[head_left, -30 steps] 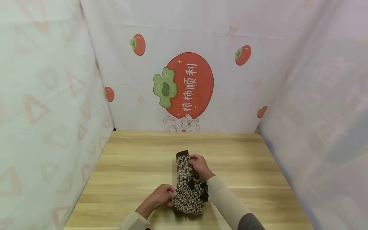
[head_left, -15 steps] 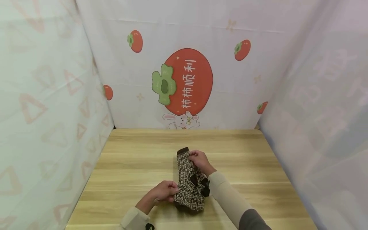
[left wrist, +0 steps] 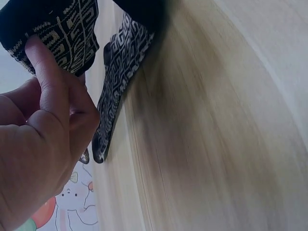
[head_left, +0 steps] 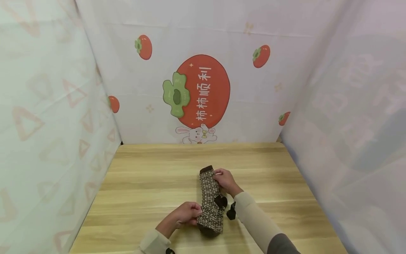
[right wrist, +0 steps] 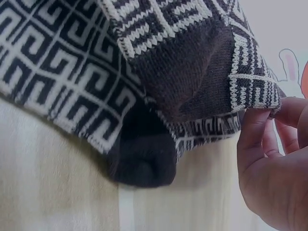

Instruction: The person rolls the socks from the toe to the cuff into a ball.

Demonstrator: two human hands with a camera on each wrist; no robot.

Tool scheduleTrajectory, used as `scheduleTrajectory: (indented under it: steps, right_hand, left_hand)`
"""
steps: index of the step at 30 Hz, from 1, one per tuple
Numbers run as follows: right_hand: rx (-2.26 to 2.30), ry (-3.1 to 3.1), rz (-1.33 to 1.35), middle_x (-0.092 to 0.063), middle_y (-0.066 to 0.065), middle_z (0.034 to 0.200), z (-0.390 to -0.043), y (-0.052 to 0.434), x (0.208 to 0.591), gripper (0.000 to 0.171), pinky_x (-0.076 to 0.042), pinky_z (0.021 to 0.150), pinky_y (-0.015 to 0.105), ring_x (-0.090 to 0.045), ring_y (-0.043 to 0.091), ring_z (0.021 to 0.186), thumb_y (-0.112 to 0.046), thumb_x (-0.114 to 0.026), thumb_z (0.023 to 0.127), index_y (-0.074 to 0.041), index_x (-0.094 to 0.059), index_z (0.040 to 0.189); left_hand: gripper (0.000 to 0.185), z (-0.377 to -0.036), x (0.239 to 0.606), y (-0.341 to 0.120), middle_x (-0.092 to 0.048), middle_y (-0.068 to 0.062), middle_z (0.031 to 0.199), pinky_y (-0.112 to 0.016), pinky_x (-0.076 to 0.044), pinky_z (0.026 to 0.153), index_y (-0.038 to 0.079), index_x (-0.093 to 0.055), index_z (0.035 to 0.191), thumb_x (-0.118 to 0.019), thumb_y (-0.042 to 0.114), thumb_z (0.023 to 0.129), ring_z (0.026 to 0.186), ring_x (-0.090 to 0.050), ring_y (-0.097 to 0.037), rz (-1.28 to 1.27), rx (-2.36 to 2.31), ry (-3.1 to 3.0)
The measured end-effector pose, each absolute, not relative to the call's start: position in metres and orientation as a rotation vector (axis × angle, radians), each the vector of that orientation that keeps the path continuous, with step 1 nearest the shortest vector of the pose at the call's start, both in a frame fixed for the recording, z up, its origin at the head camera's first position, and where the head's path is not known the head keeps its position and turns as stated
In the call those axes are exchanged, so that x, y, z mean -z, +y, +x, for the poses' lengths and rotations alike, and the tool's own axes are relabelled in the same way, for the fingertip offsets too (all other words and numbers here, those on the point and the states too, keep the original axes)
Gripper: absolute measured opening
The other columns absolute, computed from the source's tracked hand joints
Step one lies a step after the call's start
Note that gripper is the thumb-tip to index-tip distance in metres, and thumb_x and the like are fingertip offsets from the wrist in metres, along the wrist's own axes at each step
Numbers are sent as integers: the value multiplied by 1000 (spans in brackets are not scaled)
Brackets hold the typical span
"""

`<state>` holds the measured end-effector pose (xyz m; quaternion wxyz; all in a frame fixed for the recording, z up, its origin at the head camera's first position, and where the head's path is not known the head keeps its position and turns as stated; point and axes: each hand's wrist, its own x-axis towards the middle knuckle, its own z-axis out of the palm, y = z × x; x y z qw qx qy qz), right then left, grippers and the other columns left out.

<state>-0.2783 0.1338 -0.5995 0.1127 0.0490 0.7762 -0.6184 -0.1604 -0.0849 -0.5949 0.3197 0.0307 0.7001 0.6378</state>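
On wood table (head_left: 142,183) | L hand (head_left: 185,215) & R hand (head_left: 225,181) fingers pinch knit patterned socks (head_left: 210,204)

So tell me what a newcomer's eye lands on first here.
First the big red persimmon print with a rabbit on the back curtain, above the wooden table. Then the brown patterned socks lying near the table's front edge, the left hand pinching their near side and the right hand pinching the far end.
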Motion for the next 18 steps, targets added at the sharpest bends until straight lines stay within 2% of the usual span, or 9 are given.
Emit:
scheduleTrajectory:
  steps: [5, 18]
  right_hand:
    - [1781, 2299, 183, -72, 12, 93, -275, 140, 603, 25, -44, 53, 26, -55, 11, 61, -6, -64, 95, 2, -66, 118]
    - [1716, 2337, 156, -72, 13, 95, -275, 141, 601, 24, -50, 56, 27, -61, 14, 67, -9, -63, 95, -1, -66, 117]
  left_hand:
    - [12, -159, 596, -77, -61, 1, 85, -22, -55, 62, -4, -64, 102, -63, 8, 99, 75, -61, -11, 99, -1677, 1826]
    - [8, -152, 601, -59, -61, -2, 84, -25, -59, 64, -3, -63, 93, -63, 4, 98, 72, -64, -11, 98, -1621, 1854]
